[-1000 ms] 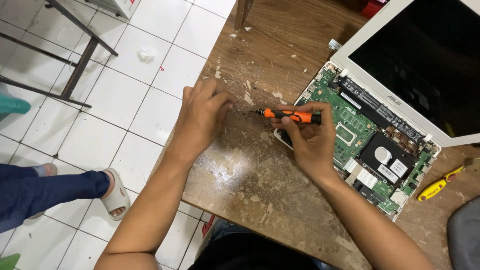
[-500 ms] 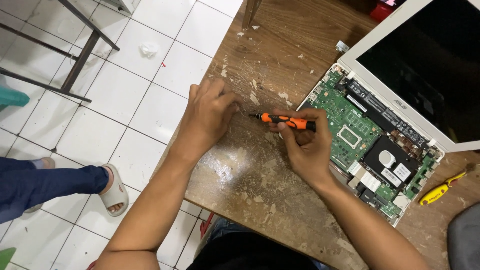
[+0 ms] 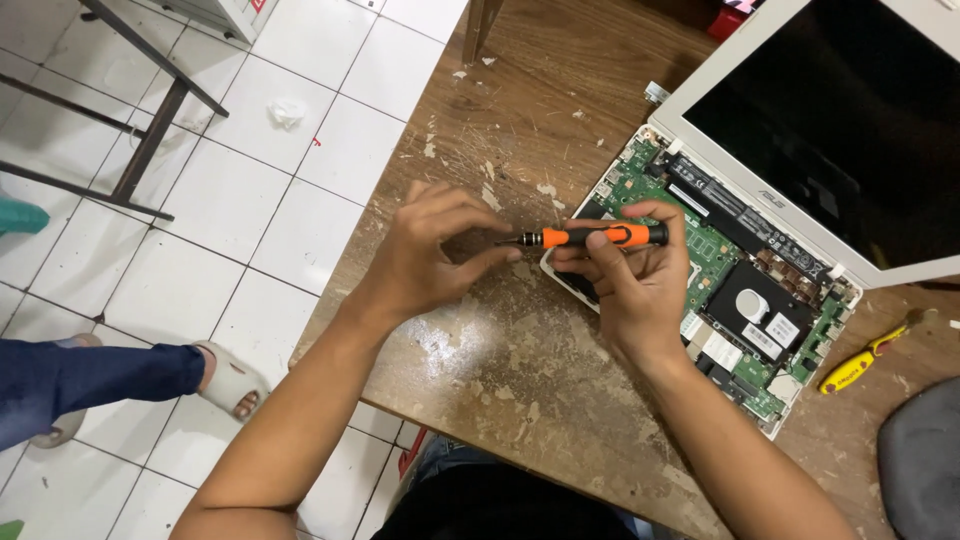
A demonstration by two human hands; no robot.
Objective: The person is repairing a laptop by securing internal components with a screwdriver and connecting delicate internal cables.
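Worn brown wood of a table (image 3: 560,400), paint flaking off in pale patches, filling the middle of the view. White floor tiles (image 3: 250,200) to the left, crossed by dark metal legs (image 3: 150,140), with a crumpled white scrap (image 3: 286,112) lying on them. Blue trouser leg and pale sandal (image 3: 232,378) of another person at the lower left edge.

White opened laptop (image 3: 800,130) at the upper right of the table, screen dark, keyboard cover off, green circuit board (image 3: 700,250) bare, black drive (image 3: 760,310) set into it. Grey rounded object (image 3: 920,450) at the lower right corner, too cropped to identify.

Right hand (image 3: 630,290) at the near left corner of the laptop base, fingers wrapped closed around the handle of an orange and black screwdriver (image 3: 590,236). Screwdriver held level above the table edge of the board, tip pointing left. Left hand (image 3: 430,250) just beside it, fingertips pinched narrowly together at the metal tip; whether anything small sits between them cannot be told.

Yellow-handled tool (image 3: 860,362) lying on the wood to the right of the laptop, well apart from both hands. Small metal clip (image 3: 656,92) near the hinge corner.
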